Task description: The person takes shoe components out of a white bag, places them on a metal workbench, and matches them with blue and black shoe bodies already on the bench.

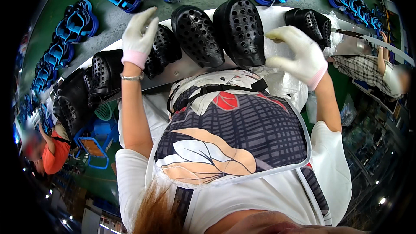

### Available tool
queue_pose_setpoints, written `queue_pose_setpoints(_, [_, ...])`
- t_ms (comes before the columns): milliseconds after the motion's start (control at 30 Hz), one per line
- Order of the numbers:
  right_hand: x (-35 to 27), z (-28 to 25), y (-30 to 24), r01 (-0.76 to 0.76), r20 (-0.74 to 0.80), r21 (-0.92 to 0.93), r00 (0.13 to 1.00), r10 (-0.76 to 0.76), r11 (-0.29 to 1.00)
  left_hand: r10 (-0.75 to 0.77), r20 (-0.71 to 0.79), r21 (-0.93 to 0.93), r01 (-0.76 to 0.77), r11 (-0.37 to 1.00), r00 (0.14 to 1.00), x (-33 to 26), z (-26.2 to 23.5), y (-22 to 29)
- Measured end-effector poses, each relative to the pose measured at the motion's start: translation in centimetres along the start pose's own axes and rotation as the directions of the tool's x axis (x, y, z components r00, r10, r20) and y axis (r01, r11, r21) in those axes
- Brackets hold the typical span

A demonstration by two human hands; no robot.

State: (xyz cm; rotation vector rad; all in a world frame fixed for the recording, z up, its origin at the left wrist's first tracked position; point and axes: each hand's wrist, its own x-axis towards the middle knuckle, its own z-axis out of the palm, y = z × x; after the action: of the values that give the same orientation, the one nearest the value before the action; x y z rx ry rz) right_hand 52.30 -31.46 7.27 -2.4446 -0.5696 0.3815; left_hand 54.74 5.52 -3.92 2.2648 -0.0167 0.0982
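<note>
White-gloved left hand [138,39]: fingers loosely parted, nothing held. White-gloved right hand [300,54]: thumb and fingers apart, empty. Between them, two black, hole-covered, rounded forms [242,30] on silvery metal bench [173,72], likely placed centrally for easy reach.

This looks like a shoe factory or workshop: blue-and-black shoes [82,19] stand in long rows, perforated black forms [240,32] line a pale surface [172,75], one co-worker [55,154] in orange shows at the left, another co-worker [362,67] in checks at the right, and the floor [104,180] is green
</note>
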Motion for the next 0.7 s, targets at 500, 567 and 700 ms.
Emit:
queue_pose_setpoints(500, [2.0, 2.1, -0.5, 0.24, 0.021, -0.173, 0.97, -0.24, 0.955, -0.136, 0.008, -0.017, 0.136, 0.991, 0.991, -4.5, -0.1, 3.8])
queue_pose_setpoints(567, [2.1, 0.7, -1.1, 0.231, 0.051, -0.091, 0.972, -0.227, 0.969, -0.156, -0.048, -0.123, 0.15, 0.981, 0.987, -4.7, -0.8, 4.8])
queue_pose_setpoints(700, [3.5, -0.9, -4.0, 0.372, -0.028, 0.06, 0.928, -0.371, 0.926, -0.121, 0.069, -0.588, 0.138, 0.797, 0.99, -4.1, -1.8, 7.9])
